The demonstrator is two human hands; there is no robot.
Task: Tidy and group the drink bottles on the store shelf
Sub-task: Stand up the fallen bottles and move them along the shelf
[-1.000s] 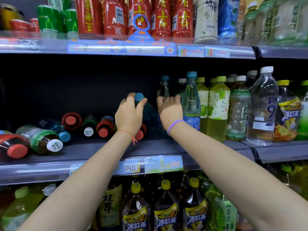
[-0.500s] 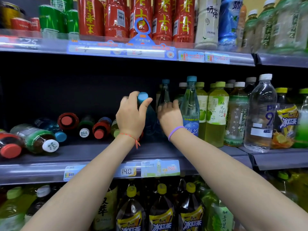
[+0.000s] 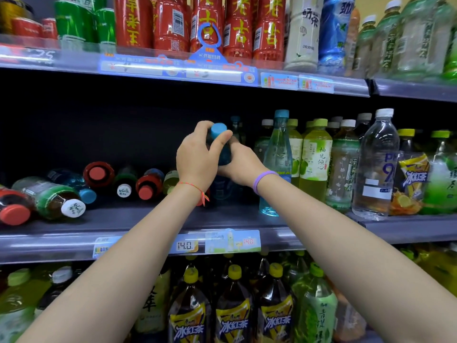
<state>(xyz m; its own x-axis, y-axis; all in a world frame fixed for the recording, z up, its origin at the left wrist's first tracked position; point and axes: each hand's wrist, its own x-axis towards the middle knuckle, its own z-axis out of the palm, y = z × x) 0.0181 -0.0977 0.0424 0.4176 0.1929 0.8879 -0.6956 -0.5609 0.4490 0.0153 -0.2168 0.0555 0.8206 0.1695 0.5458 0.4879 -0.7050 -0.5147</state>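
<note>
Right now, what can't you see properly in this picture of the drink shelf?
Head view only:
- Blue-capped bottle: its label and base are hidden by the left hand and right hand.
- Right hand's grip: fingers hidden behind the bottle and left hand.
- Red bottles on the top shelf: tops cut off by the picture's edge.
- Price tags: small print too blurred to read.
- Back row bottles: mostly hidden by front bottles.

The blue-capped bottle [image 3: 223, 149] is mostly hidden by both hands; the top-shelf bottles [image 3: 237, 26] are cut off above.
</note>
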